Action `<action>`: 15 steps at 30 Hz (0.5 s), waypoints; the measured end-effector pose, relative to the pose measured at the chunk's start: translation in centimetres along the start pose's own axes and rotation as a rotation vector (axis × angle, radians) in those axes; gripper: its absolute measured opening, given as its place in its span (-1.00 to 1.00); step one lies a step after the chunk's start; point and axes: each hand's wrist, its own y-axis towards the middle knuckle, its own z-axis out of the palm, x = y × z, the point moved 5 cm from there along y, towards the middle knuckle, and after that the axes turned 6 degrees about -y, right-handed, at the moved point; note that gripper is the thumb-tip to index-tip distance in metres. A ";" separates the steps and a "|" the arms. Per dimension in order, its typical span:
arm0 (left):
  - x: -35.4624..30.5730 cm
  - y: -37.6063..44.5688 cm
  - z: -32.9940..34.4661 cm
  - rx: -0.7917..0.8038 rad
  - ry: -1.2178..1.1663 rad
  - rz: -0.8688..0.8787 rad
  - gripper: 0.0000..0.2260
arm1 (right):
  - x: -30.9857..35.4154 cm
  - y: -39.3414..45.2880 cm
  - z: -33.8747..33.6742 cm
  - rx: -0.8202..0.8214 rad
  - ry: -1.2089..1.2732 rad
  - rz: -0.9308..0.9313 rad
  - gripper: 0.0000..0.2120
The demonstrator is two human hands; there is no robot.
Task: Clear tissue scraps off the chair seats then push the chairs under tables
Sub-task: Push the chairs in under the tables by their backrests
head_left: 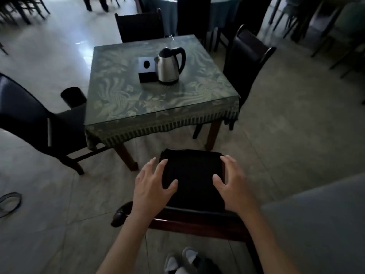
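The near dark padded wooden chair [192, 180] stands just short of the square glass-topped counter [158, 91], its seat showing no tissue scraps (dim light, though), so pushing in seems next. Left hand [152, 186] and right hand [232, 186] reach forward, grip released, fingers spread over the seat's sides.
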 end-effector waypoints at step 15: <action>5.4 -14.2 6.5 0.025 -1.312 -1.157 -0.74 | -2.4 -15.8 7.9 0.019 1.090 1.014 -0.72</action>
